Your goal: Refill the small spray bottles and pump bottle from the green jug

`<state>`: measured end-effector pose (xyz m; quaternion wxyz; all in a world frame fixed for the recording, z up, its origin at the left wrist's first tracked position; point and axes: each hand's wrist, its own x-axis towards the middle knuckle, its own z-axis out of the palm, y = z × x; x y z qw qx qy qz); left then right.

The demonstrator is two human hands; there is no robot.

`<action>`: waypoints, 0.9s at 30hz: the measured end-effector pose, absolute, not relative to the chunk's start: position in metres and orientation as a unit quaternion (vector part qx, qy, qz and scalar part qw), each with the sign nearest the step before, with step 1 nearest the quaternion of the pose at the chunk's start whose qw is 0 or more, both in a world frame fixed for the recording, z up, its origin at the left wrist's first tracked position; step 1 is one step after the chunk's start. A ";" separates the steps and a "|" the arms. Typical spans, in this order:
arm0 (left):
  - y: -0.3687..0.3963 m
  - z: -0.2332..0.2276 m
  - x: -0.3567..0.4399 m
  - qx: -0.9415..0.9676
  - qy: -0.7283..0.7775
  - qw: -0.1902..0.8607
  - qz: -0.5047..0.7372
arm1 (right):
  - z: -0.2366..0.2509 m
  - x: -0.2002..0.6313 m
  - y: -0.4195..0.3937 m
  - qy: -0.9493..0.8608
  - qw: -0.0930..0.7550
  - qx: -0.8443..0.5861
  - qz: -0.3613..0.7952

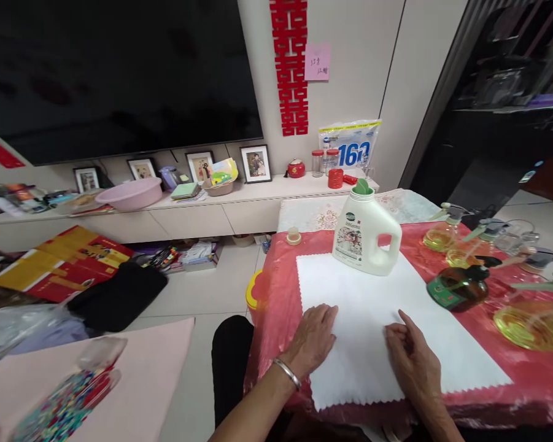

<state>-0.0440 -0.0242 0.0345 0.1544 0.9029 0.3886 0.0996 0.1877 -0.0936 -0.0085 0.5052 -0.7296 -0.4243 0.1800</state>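
Note:
A white sheet with zigzag-cut edges lies on a red plastic table cover. My left hand rests palm down on the sheet's left part, fingers laid out and holding nothing. Over its right part is my right hand, turned on its side with fingers loosely bent and apart, nothing in it. Beyond both hands a pale green laundry detergent jug stands upright on the sheet's far edge, its green spout uncovered and its handle to the right. A small translucent cap sits on the red cover, left of the jug.
Right of the sheet, a dark brown pump bottle lies near several clear bottles of yellow liquid. At lower left a pink surface bears a bag of colourful beads. A long cabinet with picture frames runs along the wall.

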 end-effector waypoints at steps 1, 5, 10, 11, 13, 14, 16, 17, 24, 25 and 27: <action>-0.028 0.025 -0.049 0.895 0.396 0.155 0.133 | -0.008 0.188 -0.093 -0.425 0.503 -0.732 0.178; -0.037 -0.005 -0.059 0.868 0.399 0.173 0.241 | -0.006 0.188 -0.093 -0.424 0.490 -0.741 0.175; -0.039 -0.004 -0.058 0.858 0.389 0.191 0.275 | 0.000 0.189 -0.094 -0.416 0.473 -0.758 0.167; -0.039 -0.001 -0.057 0.858 0.389 0.192 0.274 | 0.001 0.189 -0.094 -0.415 0.471 -0.760 0.165; -0.039 0.003 -0.057 0.857 0.391 0.194 0.275 | 0.003 0.189 -0.094 -0.415 0.470 -0.762 0.162; -0.039 0.004 -0.057 0.856 0.391 0.195 0.276 | 0.004 0.189 -0.094 -0.415 0.470 -0.762 0.160; -0.040 0.006 -0.057 0.855 0.392 0.195 0.279 | 0.005 0.189 -0.094 -0.415 0.469 -0.764 0.154; -0.040 0.006 -0.057 0.855 0.391 0.196 0.280 | 0.005 0.189 -0.094 -0.416 0.468 -0.765 0.151; -0.041 0.003 -0.057 0.851 0.389 0.187 0.301 | 0.003 0.190 -0.094 -0.421 0.459 -0.769 0.143; -0.041 0.003 -0.057 0.850 0.387 0.185 0.304 | 0.003 0.190 -0.094 -0.420 0.458 -0.770 0.143; -0.041 0.004 -0.057 0.851 0.385 0.185 0.306 | 0.003 0.191 -0.095 -0.420 0.459 -0.770 0.143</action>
